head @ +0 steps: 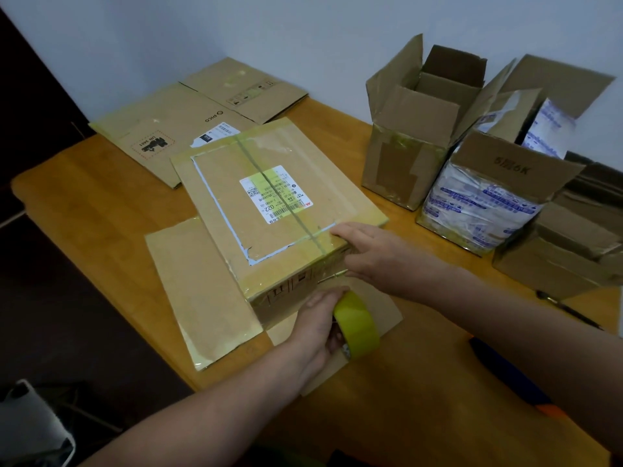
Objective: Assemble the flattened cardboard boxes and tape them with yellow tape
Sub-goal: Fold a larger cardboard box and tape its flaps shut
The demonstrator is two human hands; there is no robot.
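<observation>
An assembled cardboard box (pixel 269 203) with a white label stands in the middle of the table, a strip of yellow tape running along its top seam and down the near side. My left hand (pixel 320 321) grips the roll of yellow tape (pixel 357 325) just below the box's near bottom edge. My right hand (pixel 367 254) rests with straight fingers on the box's near right corner, pressing the tape down. Two of the box's flaps lie flat on the table to its left and under my hands.
Flattened boxes (pixel 175 129) lie at the back left of the wooden table (pixel 84 203). Open assembled boxes (pixel 414 129) stand at the right, one wrapped in printed plastic (pixel 485 203). A pen (pixel 569 310) and a dark blue-and-orange tool (pixel 512 375) lie near the right edge.
</observation>
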